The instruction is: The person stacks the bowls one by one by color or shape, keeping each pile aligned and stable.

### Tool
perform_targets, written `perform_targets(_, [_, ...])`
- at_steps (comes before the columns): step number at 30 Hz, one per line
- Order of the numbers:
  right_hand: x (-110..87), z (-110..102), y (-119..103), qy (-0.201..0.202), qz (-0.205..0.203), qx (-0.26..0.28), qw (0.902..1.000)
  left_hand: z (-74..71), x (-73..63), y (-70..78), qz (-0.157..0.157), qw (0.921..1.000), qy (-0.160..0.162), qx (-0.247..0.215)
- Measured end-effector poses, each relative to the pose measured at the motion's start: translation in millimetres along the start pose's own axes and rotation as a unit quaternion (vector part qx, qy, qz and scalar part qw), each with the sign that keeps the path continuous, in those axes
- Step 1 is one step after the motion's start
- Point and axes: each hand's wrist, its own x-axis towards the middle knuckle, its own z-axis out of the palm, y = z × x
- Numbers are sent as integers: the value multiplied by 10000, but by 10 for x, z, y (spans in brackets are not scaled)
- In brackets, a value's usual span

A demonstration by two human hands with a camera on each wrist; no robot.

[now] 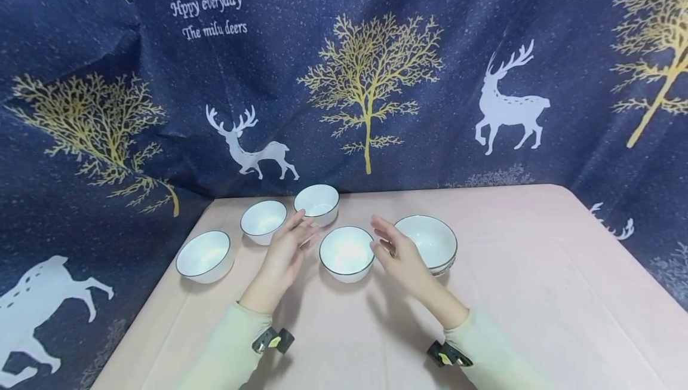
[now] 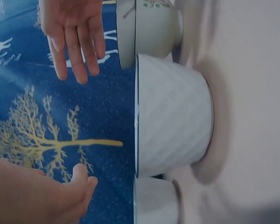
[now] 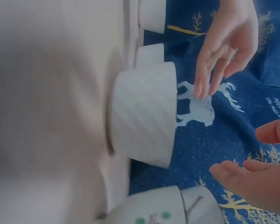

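Note:
A white bowl with a dark rim [image 1: 346,254] stands upright at the middle of the table, its textured side [image 2: 175,116] showing in the left wrist view. My left hand [image 1: 283,252] hovers to its left, fingers loosely extended. On the other side, my right hand [image 1: 400,258] is held with relaxed fingers, between that bowl and a wider patterned bowl [image 1: 427,240]. Neither hand appears to hold anything. In the right wrist view, the patterned bowl [image 3: 147,210] looks nested with another, and part of it hides behind my right hand in the head view.
Three more white bowls stand to the left: one at the back [image 1: 317,203], one beside it [image 1: 263,221] and one near the left edge [image 1: 204,255]. A pink cloth covers the table [image 1: 537,294]. Behind hangs a blue curtain [image 1: 446,157] with deer and trees.

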Motion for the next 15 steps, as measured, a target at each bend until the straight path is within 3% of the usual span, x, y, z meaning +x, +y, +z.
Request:
perform_targets(9, [19, 147, 55, -45, 339, 193, 9992, -68, 214, -41, 48, 9991, 386, -182])
perform_targets(15, [23, 194, 123, -59, 452, 94, 9989, -61, 353, -92, -141, 9975, 661, -207])
